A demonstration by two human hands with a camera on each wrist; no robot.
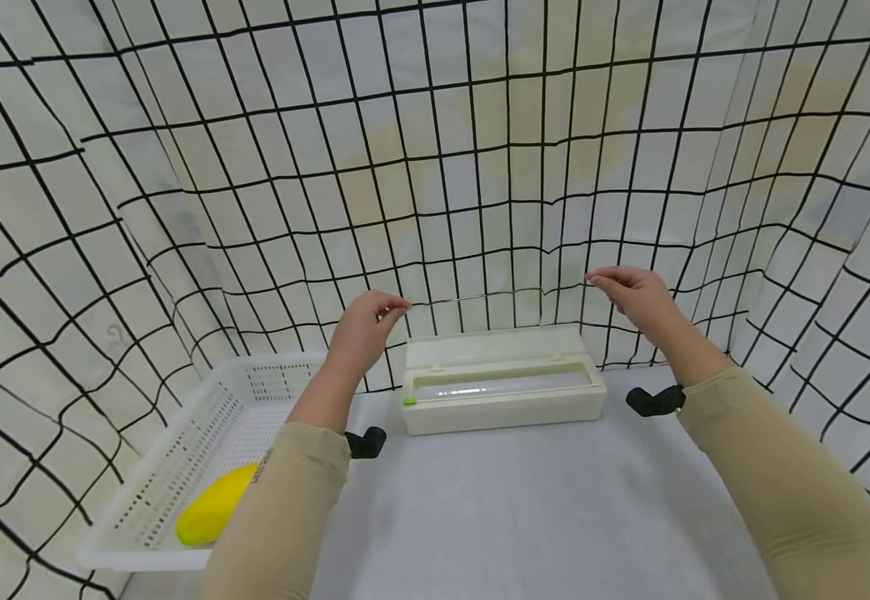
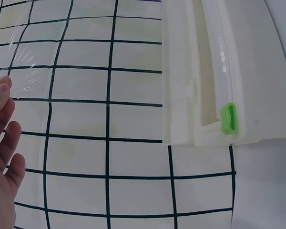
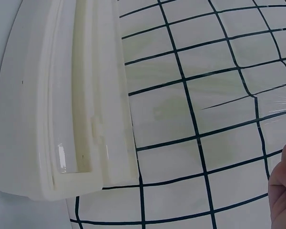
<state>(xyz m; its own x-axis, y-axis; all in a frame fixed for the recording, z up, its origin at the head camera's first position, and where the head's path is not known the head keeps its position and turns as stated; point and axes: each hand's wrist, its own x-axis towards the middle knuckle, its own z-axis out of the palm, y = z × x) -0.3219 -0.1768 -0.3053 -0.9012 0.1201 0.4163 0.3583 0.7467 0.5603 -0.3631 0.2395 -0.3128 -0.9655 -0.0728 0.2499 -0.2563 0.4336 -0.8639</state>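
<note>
The table (image 1: 540, 517) has a pale, greyish-white top. Directly on it, towards the far edge, sits a long off-white box (image 1: 506, 415), its length running left to right and its lid (image 1: 495, 345) standing raised at the back. Left of the box, with a strip of table between them, rests a white plastic basket (image 1: 150, 560) with slotted walls

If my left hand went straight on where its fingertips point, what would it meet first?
Apart from the clear film it pinches, your left hand would probably meet your right hand first, across the head view; depth is hard to judge.
</note>
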